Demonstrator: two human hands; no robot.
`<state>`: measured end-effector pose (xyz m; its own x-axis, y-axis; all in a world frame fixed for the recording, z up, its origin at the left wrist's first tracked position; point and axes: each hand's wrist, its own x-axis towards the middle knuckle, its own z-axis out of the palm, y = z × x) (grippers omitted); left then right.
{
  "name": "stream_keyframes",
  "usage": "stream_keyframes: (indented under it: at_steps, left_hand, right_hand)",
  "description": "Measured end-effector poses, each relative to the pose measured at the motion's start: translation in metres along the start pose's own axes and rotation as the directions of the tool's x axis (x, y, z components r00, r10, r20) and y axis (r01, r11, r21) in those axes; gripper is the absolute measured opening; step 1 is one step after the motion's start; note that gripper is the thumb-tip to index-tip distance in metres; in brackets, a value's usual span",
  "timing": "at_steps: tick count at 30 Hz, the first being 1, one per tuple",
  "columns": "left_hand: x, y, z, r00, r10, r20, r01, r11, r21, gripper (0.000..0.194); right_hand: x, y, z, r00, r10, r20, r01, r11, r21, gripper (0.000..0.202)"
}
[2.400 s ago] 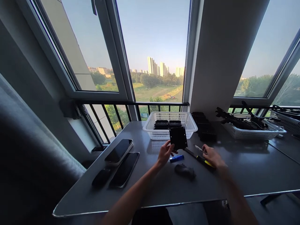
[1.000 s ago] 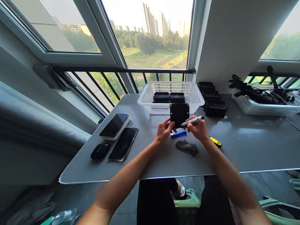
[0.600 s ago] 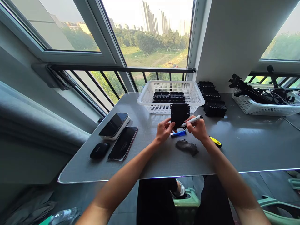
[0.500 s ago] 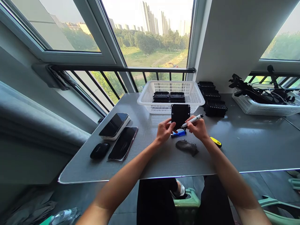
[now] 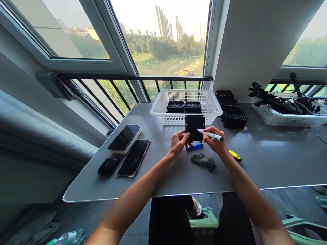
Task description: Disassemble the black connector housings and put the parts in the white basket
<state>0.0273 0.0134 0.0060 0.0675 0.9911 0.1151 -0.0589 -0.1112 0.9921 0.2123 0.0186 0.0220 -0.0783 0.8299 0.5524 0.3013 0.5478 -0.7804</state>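
My left hand [image 5: 179, 142] grips a flat square black plastic plate [image 5: 194, 123] by its lower left side, thumb on the near face. The plate is tilted up above the table. In my right hand [image 5: 216, 139] is a white marker pen [image 5: 212, 135] with a dark end, its tip at the middle of the plate. Below the plate lies a blue tool or pen [image 5: 195, 147], partly hidden by the plate and my fingers. A crumpled dark grey cloth [image 5: 203, 161] rests nearer to me.
A white plastic basket [image 5: 186, 119] behind my hands holds black ribbed parts [image 5: 175, 107]. More black parts [image 5: 233, 117] are stacked to its right. A yellow-and-black tool [image 5: 234, 156] lies by my right forearm. Phones [image 5: 134, 158] and a black case [image 5: 108, 165] lie left.
The marker's tip has moved up from the plate's lower edge to its middle, and its rear end has dipped. The plate has shifted slightly left.
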Motion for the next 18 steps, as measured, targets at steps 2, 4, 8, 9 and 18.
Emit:
stream_keyframes:
  at_steps: [2, 4, 8, 9, 18]
  left_hand:
    - [-0.0008, 0.0004, 0.0004, 1.0, -0.007, 0.008, 0.007, 1.0, -0.005, 0.048]
    - [-0.0014, 0.0008, 0.0006, 1.0, -0.01, 0.013, 0.01, 1.0, -0.003, 0.049]
    - [-0.0018, 0.0007, 0.0007, 1.0, -0.02, 0.021, 0.02, 1.0, 0.003, 0.05]
    - [-0.0018, 0.0005, 0.0006, 0.999, -0.024, 0.025, 0.024, 1.0, 0.001, 0.049]
    - [-0.0033, -0.0001, 0.0057, 0.997, -0.074, 0.017, 0.074, 0.996, -0.043, 0.045]
  right_hand:
    - [0.0002, 0.0007, -0.0002, 1.0, -0.008, 0.007, 0.008, 1.0, -0.013, 0.009]
    - [0.0004, 0.0015, -0.0003, 1.0, -0.003, 0.013, 0.003, 1.0, -0.015, 0.009]
    - [0.0004, 0.0033, 0.0001, 1.0, 0.018, 0.026, -0.018, 1.0, -0.012, 0.01]
    - [0.0003, 0.0036, 0.0004, 0.999, 0.021, 0.028, -0.021, 1.0, -0.011, 0.01]
    - [0.0014, 0.0019, 0.001, 0.992, 0.074, -0.102, -0.063, 0.992, 0.113, 0.011]
